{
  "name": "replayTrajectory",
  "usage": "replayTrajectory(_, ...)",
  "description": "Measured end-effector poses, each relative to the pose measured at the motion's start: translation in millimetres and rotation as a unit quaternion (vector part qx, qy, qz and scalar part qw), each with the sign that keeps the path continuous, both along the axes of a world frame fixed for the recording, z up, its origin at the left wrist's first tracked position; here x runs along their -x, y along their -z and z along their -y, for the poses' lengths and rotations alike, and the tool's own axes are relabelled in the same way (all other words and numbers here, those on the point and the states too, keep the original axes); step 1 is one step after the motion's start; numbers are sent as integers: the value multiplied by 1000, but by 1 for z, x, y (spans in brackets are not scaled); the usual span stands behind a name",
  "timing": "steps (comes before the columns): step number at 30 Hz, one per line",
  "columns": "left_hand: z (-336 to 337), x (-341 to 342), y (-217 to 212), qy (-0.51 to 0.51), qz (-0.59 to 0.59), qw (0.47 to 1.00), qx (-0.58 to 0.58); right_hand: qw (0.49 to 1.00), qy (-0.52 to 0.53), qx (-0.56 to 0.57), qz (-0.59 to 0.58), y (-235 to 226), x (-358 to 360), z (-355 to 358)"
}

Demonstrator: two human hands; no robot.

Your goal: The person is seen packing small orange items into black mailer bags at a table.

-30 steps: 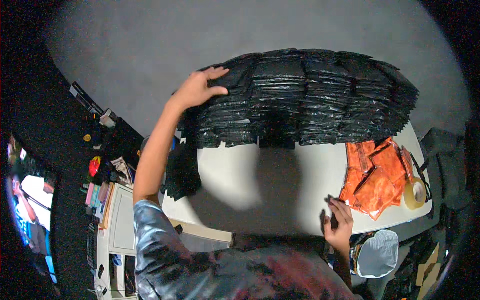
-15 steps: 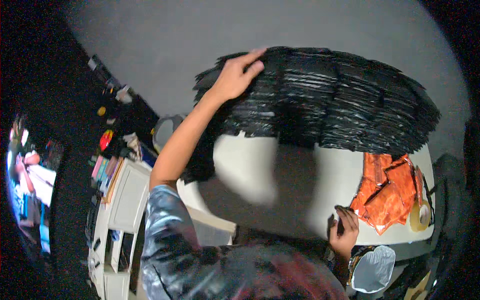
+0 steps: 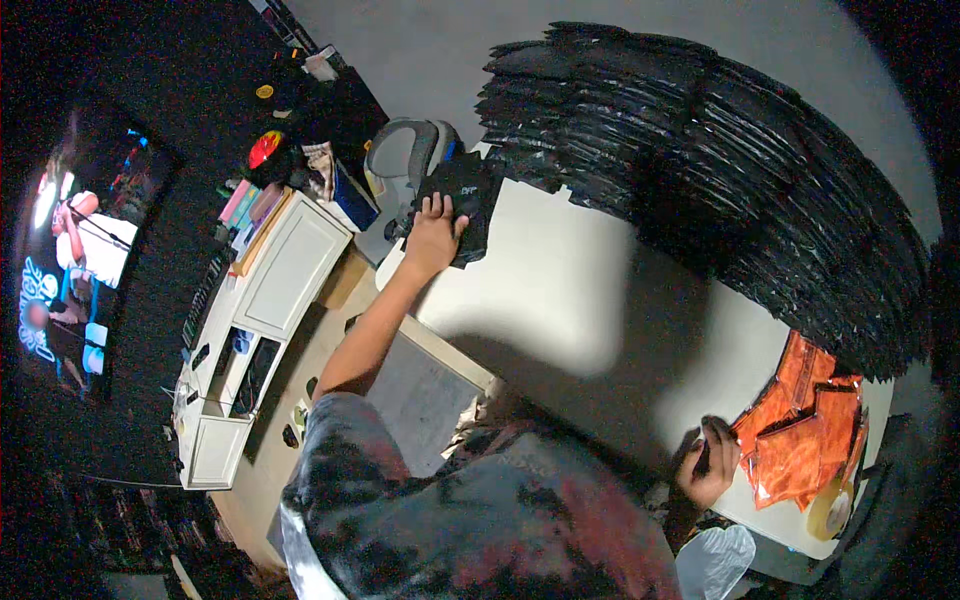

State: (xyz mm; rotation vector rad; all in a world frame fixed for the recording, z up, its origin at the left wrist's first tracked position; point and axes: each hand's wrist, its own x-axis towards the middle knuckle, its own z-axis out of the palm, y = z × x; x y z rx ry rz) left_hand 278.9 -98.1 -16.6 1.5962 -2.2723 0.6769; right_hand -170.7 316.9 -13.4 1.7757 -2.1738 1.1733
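Observation:
A large, curved pile of overlapping black plastic packets (image 3: 700,150) stretches across the far side of the white table (image 3: 575,290). At the table's left end lies a smaller group of black packets (image 3: 470,190). My left hand (image 3: 432,238) rests on its near left side, fingers extended and thumb apart, with nothing visibly gripped. Several shiny orange packets (image 3: 805,425) overlap at the table's right end. Beside their left edge, my right hand (image 3: 708,465) hovers or rests in shadow; its fingers are loosely curved and apart from the thumb, and I see nothing in them.
A tape roll (image 3: 828,508) sits by the orange packets, with a pale bag (image 3: 715,562) below the table edge. Leftward are a grey curved object (image 3: 405,150), a white cabinet (image 3: 280,265) topped with books, and a lit screen (image 3: 80,250). A grey-topped box (image 3: 425,395) stands near my left arm.
My left hand has left the top of the big black pile and come down onto the smaller group at the left. The view has turned leftward. My right hand stays by the orange packets.

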Motion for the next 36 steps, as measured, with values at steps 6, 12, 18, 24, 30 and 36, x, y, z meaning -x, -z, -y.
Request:
replayTrajectory(6, -38, 30, -63, -68, -212, 957, -183, 1000, 7, 0, 3, 5, 4, -7)
replayTrajectory(12, -119, 121, -80, 220, -313, 900, -210, 1000, 16, -6, -8, -6, -7, -4)
replayTrajectory(18, -169, 265, -22, 533, -78, 806, -246, 999, 45, -6, 21, -19, -12, -9)
replayTrajectory(24, -134, 263, -37, 631, 0, 723, -282, 992, 102, 40, 67, -28, -25, 3)
replayTrajectory(30, -114, 303, -37, 675, 8, 685, -273, 999, 23, -32, -1, -67, -38, 54)
replayTrajectory(36, -136, 319, -15, 582, -19, 768, -266, 972, 31, -196, -130, -26, -19, 113)
